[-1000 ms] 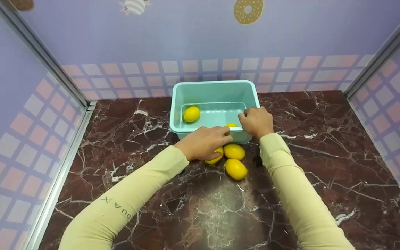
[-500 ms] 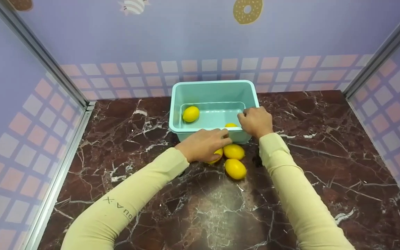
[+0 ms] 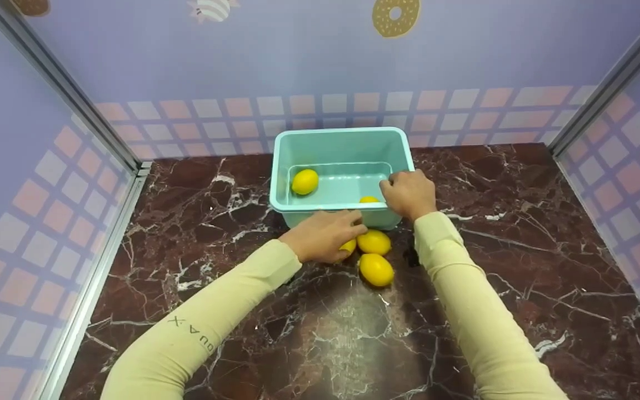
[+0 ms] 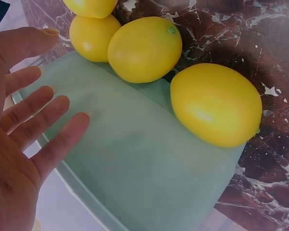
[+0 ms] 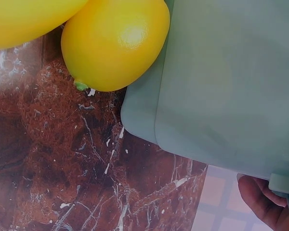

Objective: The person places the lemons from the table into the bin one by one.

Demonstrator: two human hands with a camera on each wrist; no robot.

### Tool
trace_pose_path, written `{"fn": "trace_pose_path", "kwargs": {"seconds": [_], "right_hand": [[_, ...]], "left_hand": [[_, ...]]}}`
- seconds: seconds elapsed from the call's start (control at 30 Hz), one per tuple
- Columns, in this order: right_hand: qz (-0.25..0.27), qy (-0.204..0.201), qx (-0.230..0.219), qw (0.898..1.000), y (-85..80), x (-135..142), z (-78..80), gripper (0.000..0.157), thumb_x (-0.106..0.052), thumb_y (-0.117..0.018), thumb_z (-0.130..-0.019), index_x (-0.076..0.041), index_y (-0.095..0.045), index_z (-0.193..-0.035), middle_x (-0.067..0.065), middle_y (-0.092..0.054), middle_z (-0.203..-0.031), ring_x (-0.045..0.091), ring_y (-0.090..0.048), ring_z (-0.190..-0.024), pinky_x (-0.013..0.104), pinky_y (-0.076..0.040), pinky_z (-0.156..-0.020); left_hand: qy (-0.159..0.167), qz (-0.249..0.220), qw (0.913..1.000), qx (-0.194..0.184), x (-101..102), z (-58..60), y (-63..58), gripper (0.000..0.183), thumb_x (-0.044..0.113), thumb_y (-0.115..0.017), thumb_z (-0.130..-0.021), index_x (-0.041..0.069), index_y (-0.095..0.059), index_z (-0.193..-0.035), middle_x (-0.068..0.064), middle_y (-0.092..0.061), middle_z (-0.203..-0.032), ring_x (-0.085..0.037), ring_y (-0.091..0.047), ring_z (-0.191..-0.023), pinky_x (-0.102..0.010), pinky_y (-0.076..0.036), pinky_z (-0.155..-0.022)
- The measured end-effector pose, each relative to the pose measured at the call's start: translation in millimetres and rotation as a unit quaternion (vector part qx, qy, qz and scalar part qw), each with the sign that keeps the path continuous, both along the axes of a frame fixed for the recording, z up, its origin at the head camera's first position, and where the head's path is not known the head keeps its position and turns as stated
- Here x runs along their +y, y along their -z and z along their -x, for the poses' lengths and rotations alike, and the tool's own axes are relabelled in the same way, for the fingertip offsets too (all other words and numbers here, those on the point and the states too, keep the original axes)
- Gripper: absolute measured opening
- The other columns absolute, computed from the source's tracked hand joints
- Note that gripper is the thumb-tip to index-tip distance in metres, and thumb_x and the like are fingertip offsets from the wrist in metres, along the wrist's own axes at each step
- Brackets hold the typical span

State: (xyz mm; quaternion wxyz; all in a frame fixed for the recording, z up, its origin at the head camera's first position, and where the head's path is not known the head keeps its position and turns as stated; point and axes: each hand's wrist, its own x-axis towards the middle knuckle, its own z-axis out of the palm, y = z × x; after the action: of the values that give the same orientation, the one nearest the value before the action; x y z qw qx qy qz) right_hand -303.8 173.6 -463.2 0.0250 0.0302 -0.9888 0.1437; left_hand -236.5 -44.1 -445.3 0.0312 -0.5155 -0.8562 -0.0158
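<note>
A pale turquoise plastic bin (image 3: 342,131) stands against the back wall. One lemon (image 3: 304,182) lies inside at the left; a second lemon (image 3: 369,199) is partly hidden by the front rim. My right hand (image 3: 410,194) grips the rim at the front right corner, its thumb (image 5: 257,199) against the outer wall. My left hand (image 3: 325,236) hovers before the bin's front wall, fingers (image 4: 62,139) spread and holding nothing. Several lemons sit on the table before the bin, including a front lemon (image 3: 376,270), one behind it (image 3: 374,243), and one mostly covered by my left hand (image 3: 349,247).
The dark red marble tabletop (image 3: 520,266) extends to both sides and toward me. A purple back wall (image 3: 320,55) with a checked band rises right behind the bin. Side panels with metal frame strips (image 3: 84,289) bound the table at left and right.
My left hand has drawn slightly back toward me and to the left, and its thumb no longer shows over the lemon. The right hand keeps its grip on the bin's corner.
</note>
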Motion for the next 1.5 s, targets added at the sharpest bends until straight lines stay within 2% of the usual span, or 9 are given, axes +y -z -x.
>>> {"fn": "trace_pose_path", "kwargs": {"seconds": [0.3, 0.6, 0.83, 1.07, 1.4, 1.5], "right_hand": [[-0.003, 0.001, -0.009, 1.000, -0.8, -0.3, 0.4, 0.045, -0.039, -0.036, -0.095, -0.008, -0.065, -0.077, 0.017, -0.069, -0.094, 0.040, -0.060, -0.101, 0.058, -0.048, -0.083], [0.000, 0.002, -0.007, 1.000, -0.5, 0.1, 1.1, 0.045, -0.039, -0.037, -0.094, -0.008, -0.067, -0.080, 0.017, -0.070, -0.096, 0.040, -0.060, -0.100, 0.058, -0.049, -0.083], [0.007, 0.000, 0.013, 1.000, -0.7, 0.5, -1.4, 0.043, -0.037, -0.037, -0.093, -0.012, -0.052, -0.062, 0.016, -0.066, -0.079, 0.041, -0.061, -0.093, 0.057, -0.049, -0.075], [0.001, 0.000, 0.004, 1.000, -0.2, 0.9, 0.1, 0.045, -0.038, -0.037, -0.094, -0.008, -0.064, -0.074, 0.019, -0.069, -0.093, 0.042, -0.061, -0.098, 0.058, -0.049, -0.080], [0.005, 0.000, 0.003, 1.000, -0.4, 0.6, 0.2, 0.042, -0.038, -0.038, -0.093, -0.011, -0.057, -0.067, 0.017, -0.067, -0.085, 0.041, -0.061, -0.094, 0.057, -0.049, -0.076], [0.004, 0.002, 0.002, 1.000, -0.1, 0.7, 0.1, 0.043, -0.038, -0.038, -0.093, -0.010, -0.059, -0.068, 0.017, -0.067, -0.086, 0.041, -0.061, -0.094, 0.057, -0.049, -0.077]], "left_hand": [[-0.009, 0.012, 0.9999, -0.002, 0.0, 1.0, 6.8, 0.041, 0.025, -0.070, -0.081, 0.014, -0.060, -0.119, -0.003, -0.053, -0.107, -0.020, -0.055, -0.088, -0.034, -0.054, -0.070], [-0.011, 0.012, 0.9998, -0.005, -0.1, 1.6, 12.4, 0.039, 0.022, -0.070, -0.082, 0.013, -0.060, -0.120, -0.005, -0.053, -0.105, -0.021, -0.056, -0.088, -0.035, -0.054, -0.073], [-0.021, 0.024, 0.9995, -0.010, 0.0, 1.6, 16.5, 0.040, 0.026, -0.072, -0.082, 0.015, -0.060, -0.118, -0.004, -0.053, -0.105, -0.021, -0.057, -0.090, -0.037, -0.055, -0.074], [-0.025, 0.035, 0.9990, -0.014, -0.5, 2.7, 21.0, 0.041, 0.026, -0.071, -0.082, 0.015, -0.060, -0.120, -0.005, -0.054, -0.109, -0.022, -0.058, -0.093, -0.037, -0.055, -0.077], [-0.036, 0.035, 0.9982, -0.031, -0.1, 6.0, 29.9, 0.037, 0.024, -0.072, -0.082, 0.015, -0.062, -0.116, -0.004, -0.054, -0.109, -0.021, -0.058, -0.092, -0.037, -0.055, -0.078], [-0.039, 0.044, 0.9977, -0.033, 0.1, 6.6, 32.4, 0.038, 0.025, -0.072, -0.082, 0.016, -0.062, -0.117, -0.004, -0.054, -0.109, -0.021, -0.058, -0.091, -0.036, -0.055, -0.078]]}}
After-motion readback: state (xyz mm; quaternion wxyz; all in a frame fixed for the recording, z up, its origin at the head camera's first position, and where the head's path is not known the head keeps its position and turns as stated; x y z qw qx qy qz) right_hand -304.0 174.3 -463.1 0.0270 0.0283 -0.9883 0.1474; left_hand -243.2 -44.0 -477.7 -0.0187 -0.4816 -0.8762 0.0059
